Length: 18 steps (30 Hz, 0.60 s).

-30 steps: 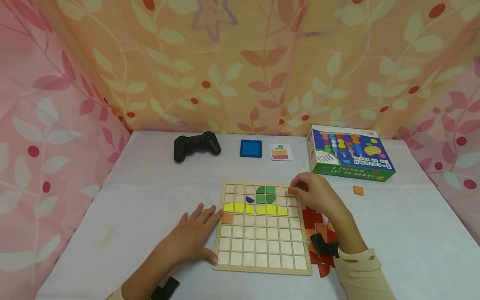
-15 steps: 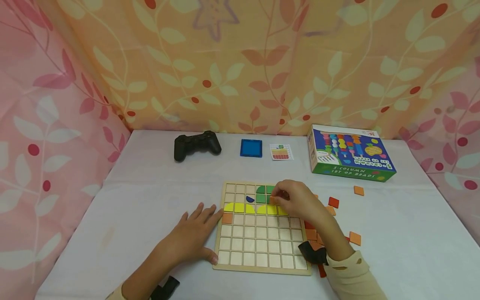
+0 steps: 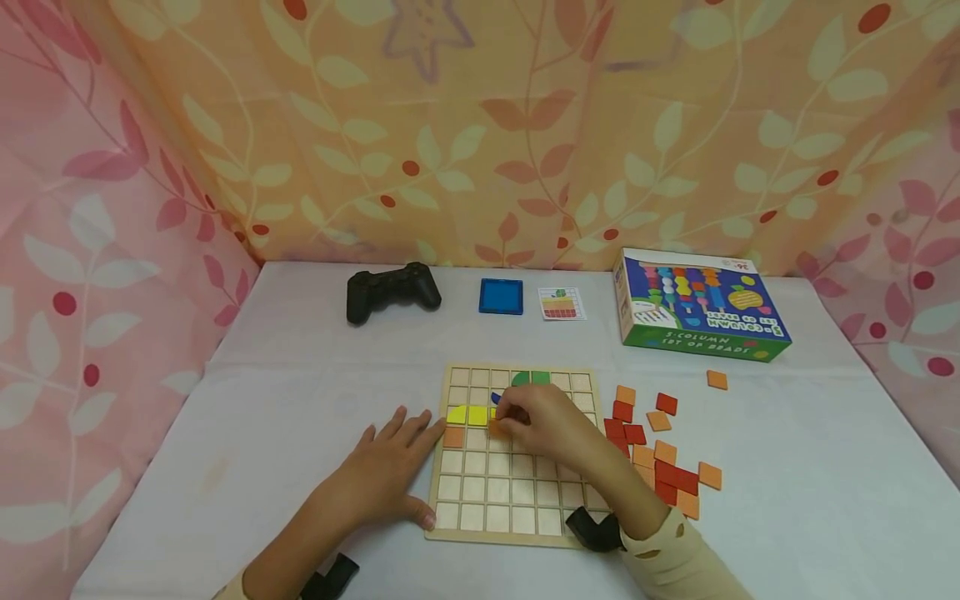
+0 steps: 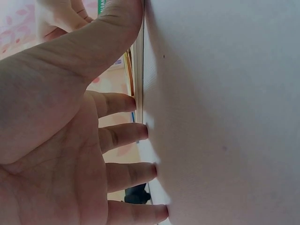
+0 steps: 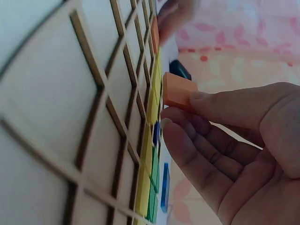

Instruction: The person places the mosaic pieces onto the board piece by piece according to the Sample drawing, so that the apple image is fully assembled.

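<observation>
Orange tile [image 5: 178, 91] pinched in your right hand [image 3: 542, 419] over the wooden grid board [image 3: 517, 500], your left hand [image 3: 390, 467] spread flat against its edge.

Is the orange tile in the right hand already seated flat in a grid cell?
No: the right wrist view shows the orange tile pinched in the right hand, off the wooden board.

My head camera looks down from above; both wrist cameras sit close, sharing the square wooden grid board [image 3: 517, 467] [image 5: 70, 117] [image 4: 139, 70].
</observation>
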Motion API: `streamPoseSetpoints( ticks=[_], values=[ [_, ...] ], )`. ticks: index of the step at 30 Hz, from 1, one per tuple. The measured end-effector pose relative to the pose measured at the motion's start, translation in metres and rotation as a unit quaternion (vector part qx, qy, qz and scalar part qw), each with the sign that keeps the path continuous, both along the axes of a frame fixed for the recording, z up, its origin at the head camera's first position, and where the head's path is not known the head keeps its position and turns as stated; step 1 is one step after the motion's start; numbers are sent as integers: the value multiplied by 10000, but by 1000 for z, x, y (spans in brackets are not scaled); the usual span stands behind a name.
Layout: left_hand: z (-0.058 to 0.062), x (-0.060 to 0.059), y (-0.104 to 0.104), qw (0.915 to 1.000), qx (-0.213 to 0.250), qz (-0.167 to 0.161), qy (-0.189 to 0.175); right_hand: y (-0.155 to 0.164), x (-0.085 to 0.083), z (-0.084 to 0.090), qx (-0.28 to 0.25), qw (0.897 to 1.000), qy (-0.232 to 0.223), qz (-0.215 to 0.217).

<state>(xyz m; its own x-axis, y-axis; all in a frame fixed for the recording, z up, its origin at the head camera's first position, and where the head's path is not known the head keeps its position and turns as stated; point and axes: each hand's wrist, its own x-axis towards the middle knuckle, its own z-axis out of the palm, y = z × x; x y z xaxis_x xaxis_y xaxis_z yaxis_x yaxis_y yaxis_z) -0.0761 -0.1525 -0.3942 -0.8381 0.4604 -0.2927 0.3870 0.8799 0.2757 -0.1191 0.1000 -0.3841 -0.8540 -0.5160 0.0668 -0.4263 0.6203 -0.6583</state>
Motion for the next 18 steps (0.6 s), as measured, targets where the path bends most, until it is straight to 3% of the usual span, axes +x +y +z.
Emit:
streamPoseSetpoints(
  ticks=[6,12,18],
  values=[
    [2,1,-1,10000,82,-1,-7,-15,3,-2,12,9998,174,24],
    [4,3,-2,9999,163,-36,19,-34,4,-6,486,9975,502,107],
    [5,4,-2,9999,156,-49,25,-39,8,-6,789,9955,515,48]
  ],
)
